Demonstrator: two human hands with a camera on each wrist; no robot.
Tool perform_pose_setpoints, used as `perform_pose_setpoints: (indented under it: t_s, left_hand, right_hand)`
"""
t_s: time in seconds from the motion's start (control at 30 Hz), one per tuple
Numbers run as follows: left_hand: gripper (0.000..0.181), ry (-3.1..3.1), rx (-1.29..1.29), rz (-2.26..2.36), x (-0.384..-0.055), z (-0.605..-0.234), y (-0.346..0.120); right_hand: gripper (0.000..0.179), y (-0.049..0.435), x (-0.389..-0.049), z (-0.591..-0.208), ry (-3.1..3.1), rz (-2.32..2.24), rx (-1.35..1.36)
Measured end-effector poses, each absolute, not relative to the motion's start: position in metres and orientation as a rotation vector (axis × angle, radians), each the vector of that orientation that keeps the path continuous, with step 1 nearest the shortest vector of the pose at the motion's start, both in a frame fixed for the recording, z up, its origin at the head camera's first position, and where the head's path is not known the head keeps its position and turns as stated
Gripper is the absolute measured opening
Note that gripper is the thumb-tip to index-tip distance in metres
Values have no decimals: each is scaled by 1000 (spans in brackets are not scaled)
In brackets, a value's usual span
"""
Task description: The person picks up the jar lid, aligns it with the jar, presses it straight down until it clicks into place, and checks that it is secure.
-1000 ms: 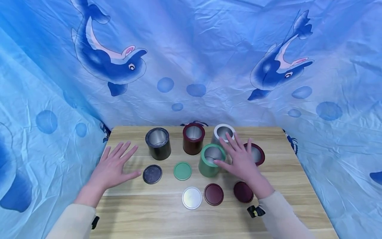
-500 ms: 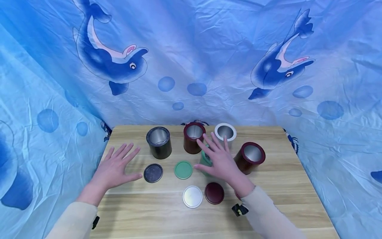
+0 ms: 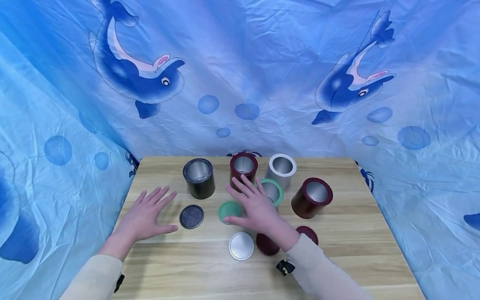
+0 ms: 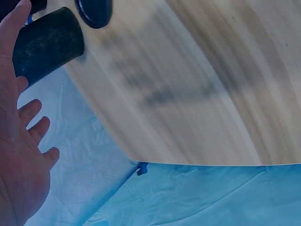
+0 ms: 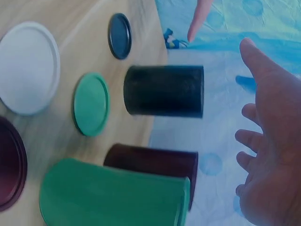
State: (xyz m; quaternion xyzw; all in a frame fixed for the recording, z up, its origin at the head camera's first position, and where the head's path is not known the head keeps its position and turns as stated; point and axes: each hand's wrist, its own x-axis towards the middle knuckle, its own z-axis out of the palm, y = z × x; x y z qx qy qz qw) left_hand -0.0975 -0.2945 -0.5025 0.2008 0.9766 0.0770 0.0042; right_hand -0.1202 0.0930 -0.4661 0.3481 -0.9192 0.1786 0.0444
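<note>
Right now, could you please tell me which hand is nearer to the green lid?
The right hand: it hovers just right of the green lid, partly overlapping it in the head view. The left hand is farther off, left of the black lid.

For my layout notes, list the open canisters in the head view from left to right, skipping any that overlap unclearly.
Black canister, back dark red canister, white-rimmed canister, right-hand dark red canister. Left out: the green canister, which overlaps the white-rimmed one.
</note>
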Motion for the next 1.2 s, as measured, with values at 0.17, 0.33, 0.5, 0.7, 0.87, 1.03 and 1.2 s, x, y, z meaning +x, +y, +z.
perform_pose_setpoints:
  t_s: [0.17, 0.33, 0.5, 0.7, 0.87, 1.03, 1.2]
  left_hand:
    - [103, 3059, 641, 258, -97, -510, -294]
    - [105, 3048, 647, 267, -95, -518, -295]
    - [105, 3045, 648, 253, -96, -527, -296]
    - [103, 3037, 653, 267, -99, -536, -297]
    - [102, 3009, 630, 282, -99, -543, -299]
    - [102, 3008, 626, 317, -100, -552, -298]
    - [99, 2996, 620, 342, -101, -559, -296]
  right_hand:
    - [92, 77, -118, -475, -2805, 582, 1117]
    - [91, 61, -117, -486, -2817, 598, 1164]
    - [91, 50, -118, -498, -2843, 563, 1176]
    - [92, 38, -121, -514, -2893, 489, 1162]
    - [92, 27, -125, -531, -2946, 538, 1129]
    - [90, 17, -126, -547, -2968, 639, 1086]
    - [89, 8, -127, -560, -3001, 653, 1061]
